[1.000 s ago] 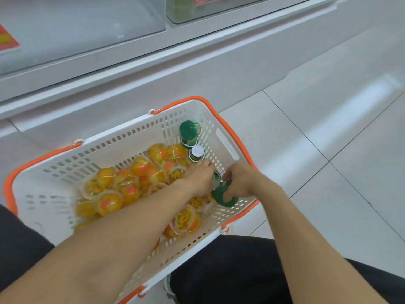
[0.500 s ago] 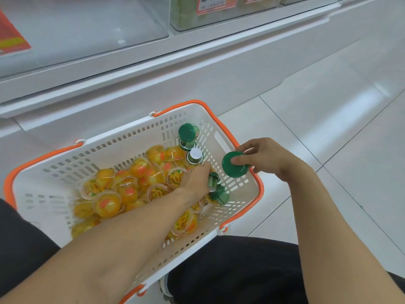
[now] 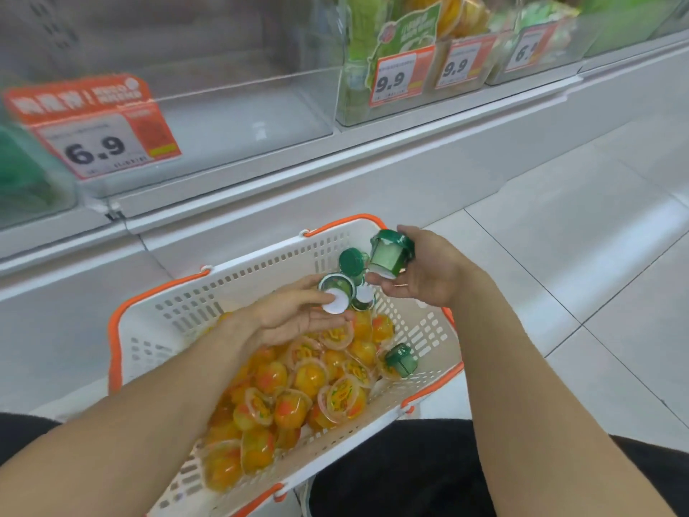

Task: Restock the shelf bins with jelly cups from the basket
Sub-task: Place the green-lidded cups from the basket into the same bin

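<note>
Pale floor tiles (image 3: 559, 255) and a low white shelf front fill the background, and clear shelf bins (image 3: 242, 106) are lined along the top. The left-hand bin, marked by a 6.9 price tag (image 3: 100, 143), shows a bare floor, while the bins to its right, marked by 9.9 price tags (image 3: 395, 78), hold green and yellow packs, blurred.

Below the shelf a white basket (image 3: 156, 330) with orange rim and handles is seen, filled across its middle and near end with orange jelly cups (image 3: 298, 382). A few green-lidded jelly cups (image 3: 400, 361) lie at its far right end.

Both forearms are stretched over the basket. One green-lidded cup (image 3: 391, 253) is gripped by the right hand (image 3: 428, 274), tilted, above the far right corner of the basket. Another green cup (image 3: 337, 292), its white round end turned toward the camera, is pinched at the fingertips of the left hand (image 3: 294, 315), just above the orange cups.
</note>
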A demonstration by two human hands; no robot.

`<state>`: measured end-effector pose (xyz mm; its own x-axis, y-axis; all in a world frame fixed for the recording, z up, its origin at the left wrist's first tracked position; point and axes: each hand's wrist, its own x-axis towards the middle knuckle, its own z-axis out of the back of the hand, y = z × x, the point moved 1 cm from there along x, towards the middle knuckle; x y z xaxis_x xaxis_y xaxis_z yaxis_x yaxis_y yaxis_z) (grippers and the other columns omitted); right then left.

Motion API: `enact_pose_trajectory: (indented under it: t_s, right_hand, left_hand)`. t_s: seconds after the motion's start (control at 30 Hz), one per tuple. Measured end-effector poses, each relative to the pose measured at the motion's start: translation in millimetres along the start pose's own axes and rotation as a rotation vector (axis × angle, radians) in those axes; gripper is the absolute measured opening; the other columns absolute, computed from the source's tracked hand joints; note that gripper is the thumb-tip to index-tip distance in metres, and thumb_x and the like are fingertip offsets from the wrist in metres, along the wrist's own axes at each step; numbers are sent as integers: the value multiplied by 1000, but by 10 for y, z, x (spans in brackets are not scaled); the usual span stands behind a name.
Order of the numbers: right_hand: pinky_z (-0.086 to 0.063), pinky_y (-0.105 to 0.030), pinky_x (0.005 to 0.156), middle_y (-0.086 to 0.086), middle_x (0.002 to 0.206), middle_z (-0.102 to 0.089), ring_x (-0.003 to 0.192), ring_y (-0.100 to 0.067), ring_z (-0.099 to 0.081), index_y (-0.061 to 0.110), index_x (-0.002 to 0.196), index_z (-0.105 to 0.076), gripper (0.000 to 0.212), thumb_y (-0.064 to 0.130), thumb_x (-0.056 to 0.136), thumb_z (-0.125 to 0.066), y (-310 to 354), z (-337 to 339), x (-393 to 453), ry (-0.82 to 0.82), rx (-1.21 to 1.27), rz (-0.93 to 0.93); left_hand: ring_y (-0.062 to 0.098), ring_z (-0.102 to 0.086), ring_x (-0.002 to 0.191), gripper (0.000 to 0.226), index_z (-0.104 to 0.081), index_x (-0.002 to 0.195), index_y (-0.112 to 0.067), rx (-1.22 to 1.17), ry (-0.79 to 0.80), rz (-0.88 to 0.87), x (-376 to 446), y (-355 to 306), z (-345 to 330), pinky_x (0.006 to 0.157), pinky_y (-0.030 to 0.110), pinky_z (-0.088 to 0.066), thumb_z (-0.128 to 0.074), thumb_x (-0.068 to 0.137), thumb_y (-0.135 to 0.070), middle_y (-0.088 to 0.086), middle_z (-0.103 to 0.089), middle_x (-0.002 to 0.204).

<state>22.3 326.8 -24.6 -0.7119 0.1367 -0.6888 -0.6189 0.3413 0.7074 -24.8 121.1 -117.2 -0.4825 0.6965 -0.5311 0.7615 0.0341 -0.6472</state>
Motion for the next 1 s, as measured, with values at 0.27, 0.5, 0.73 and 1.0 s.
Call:
enact_pose_trajectory:
  t_s: [0.27, 0.5, 0.73, 1.0]
  right_hand:
    - [-61, -38, 80, -19, 108, -54, 98, -36, -63, 2, 106, -63, 28, 15, 84, -74, 125, -1142, -54, 433, -45, 122]
    - [-54, -38, 89, -10, 98, -71, 97, -24, -68, 6, 107, -70, 60, 42, 61, -82, 394, -2115, -448, 480, -320, 455]
    - [-57, -35, 88, -2, 112, -71, 104, -20, -69, 24, 112, -72, 53, 47, 66, -83, 490, -2874, -923, 539, -492, 789]
    - [-49, -44, 103, 0, 121, -67, 114, -20, -63, 23, 127, -61, 58, 27, 74, -87, 959, -3718, -674, 260, -716, 994]
  left_hand:
    - [40, -63, 93, 48, -54, 122, -3, -197, -109, -151, -984, -530, 310, 68, 32, -53, -66, 88, -34, 24, -60, 107]
    - [27, -69, 72, 23, -57, 109, -9, 148, -409, -206, -2012, -1162, 542, 58, 30, -42, -54, 98, -29, 15, -70, 97]
    - [29, -65, 79, 42, -65, 120, -6, 224, -366, -385, -3008, -1519, 574, 51, 27, -42, -62, 87, -31, 22, -68, 99]
    - [28, -66, 89, 26, -67, 110, -5, 177, -521, -595, -3301, -1624, 860, 70, 32, -56, -71, 85, -9, 13, -74, 95]
